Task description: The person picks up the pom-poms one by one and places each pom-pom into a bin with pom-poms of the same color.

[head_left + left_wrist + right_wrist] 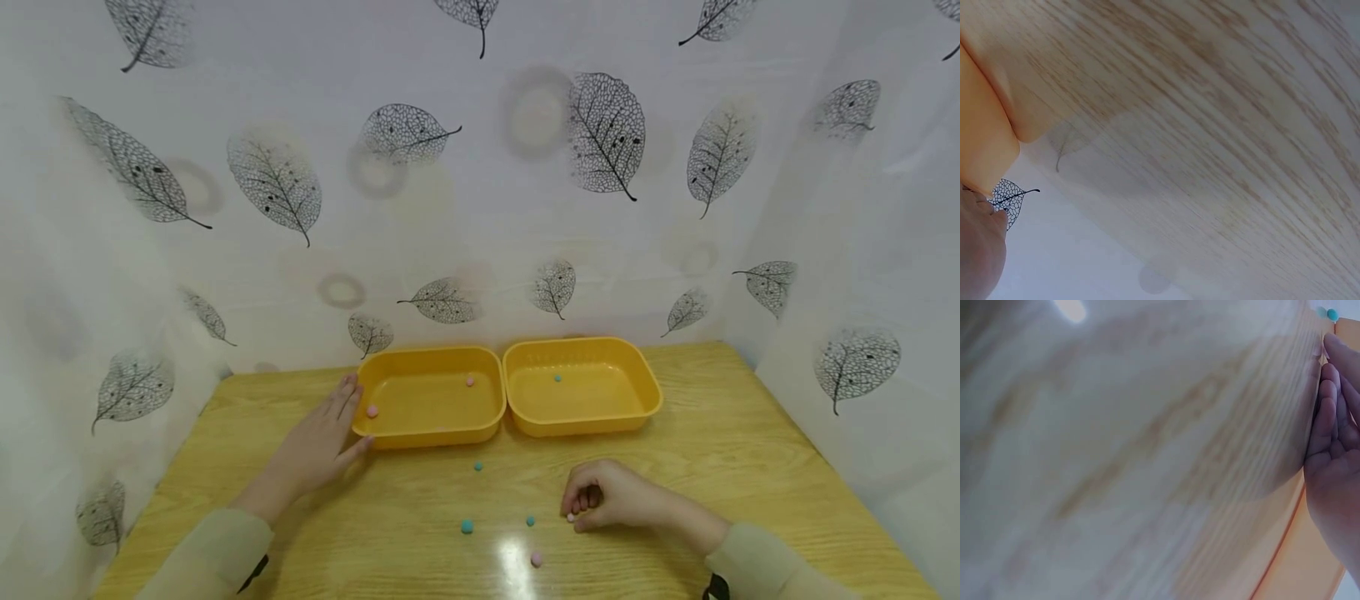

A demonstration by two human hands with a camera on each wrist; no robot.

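Observation:
My left hand (347, 421) lies flat on the wooden table (750, 450), fingers straight against the left wall of the left yellow tray (431, 435). That tray holds a pink bead (470, 382), and another pink bead (371, 411) sits by its left rim. A teal bead (557, 378) lies in the right yellow tray (592, 427). My right hand (576, 512) rests on the table in front of the right tray, fingers curled and pinching a small pink bead (570, 517). In the right wrist view its curled fingers (1335, 437) show at the right edge.
Loose on the table in front of the trays lie teal beads (477, 467), (467, 526), (530, 521) and a pink bead (536, 558). A leaf-printed white curtain (480, 208) closes off the back and both sides. A lamp glare shows near the table's front edge.

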